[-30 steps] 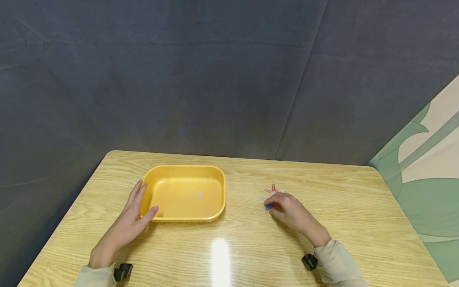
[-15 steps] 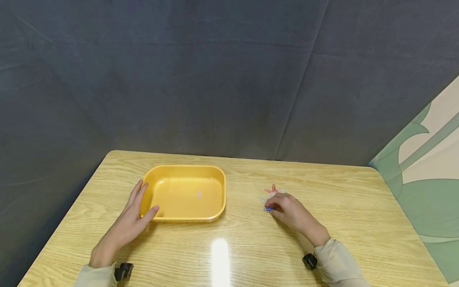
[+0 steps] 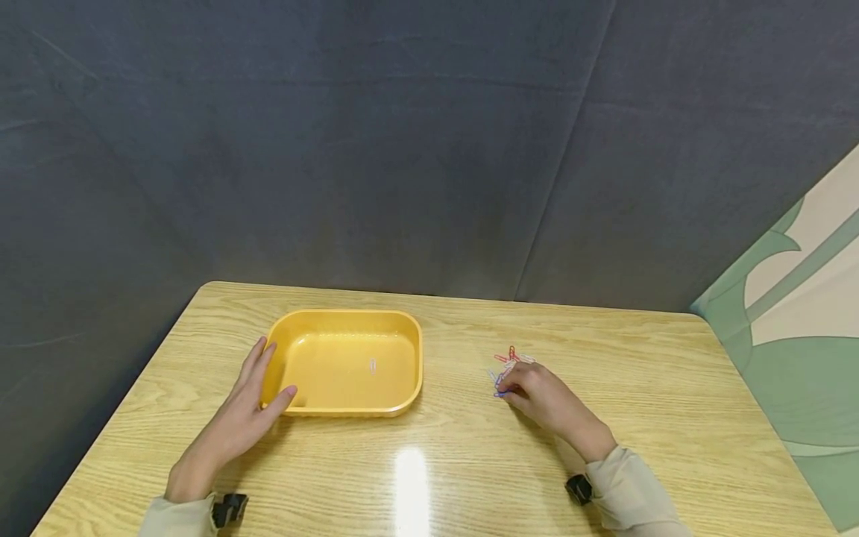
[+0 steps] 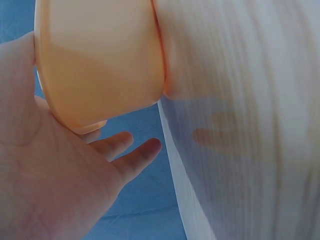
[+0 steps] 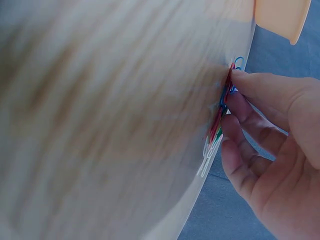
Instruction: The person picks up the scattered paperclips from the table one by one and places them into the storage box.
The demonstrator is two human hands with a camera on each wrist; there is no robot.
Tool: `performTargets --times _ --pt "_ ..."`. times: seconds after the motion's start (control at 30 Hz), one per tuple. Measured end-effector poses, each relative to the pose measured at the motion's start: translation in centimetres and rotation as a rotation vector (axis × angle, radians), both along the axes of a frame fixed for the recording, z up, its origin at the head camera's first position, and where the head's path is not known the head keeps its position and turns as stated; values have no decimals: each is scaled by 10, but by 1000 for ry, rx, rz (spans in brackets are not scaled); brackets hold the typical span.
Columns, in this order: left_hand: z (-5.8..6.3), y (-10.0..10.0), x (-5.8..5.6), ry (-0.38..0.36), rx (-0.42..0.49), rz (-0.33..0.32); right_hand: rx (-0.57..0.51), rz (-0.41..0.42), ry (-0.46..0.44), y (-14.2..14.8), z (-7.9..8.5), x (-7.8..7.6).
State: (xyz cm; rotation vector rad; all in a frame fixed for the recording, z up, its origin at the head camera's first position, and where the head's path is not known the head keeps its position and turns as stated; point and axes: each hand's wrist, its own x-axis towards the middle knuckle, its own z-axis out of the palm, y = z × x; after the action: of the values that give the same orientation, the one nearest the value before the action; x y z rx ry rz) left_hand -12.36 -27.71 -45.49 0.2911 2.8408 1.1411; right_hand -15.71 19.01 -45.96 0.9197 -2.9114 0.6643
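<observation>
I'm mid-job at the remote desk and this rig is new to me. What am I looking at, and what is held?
No machine here, just a person's bare left hand and right hand. The wide picture comes from a camera on the head, looking forward and down; the two close ones come from a camera on each wrist, so the scene looks tilted there.

On the table are a yellow tray, with one pale clip inside, and a small group of clips: red, blue and pale ones.

The left hand touches the tray at its left end. The right hand has its fingers at a blue clip; I cannot tell whether they grip it.
</observation>
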Motion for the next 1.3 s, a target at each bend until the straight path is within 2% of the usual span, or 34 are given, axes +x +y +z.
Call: performTargets --times 0.2,0.4,0.73,1.17,1.3 --pt "0 0 0 5 0 2 11 -31 -6 -1 2 1" --pt "0 1 0 2 3 1 -12 -84 -15 -2 5 3" --pt "-1 0 0 -1 -1 3 -49 -122 -49 -4 5 3" --pt "0 1 1 -2 -5 1 -226 -126 -222 -1 7 5" --pt "0 0 1 -2 -4 2 -257 -125 -236 -2 9 6"
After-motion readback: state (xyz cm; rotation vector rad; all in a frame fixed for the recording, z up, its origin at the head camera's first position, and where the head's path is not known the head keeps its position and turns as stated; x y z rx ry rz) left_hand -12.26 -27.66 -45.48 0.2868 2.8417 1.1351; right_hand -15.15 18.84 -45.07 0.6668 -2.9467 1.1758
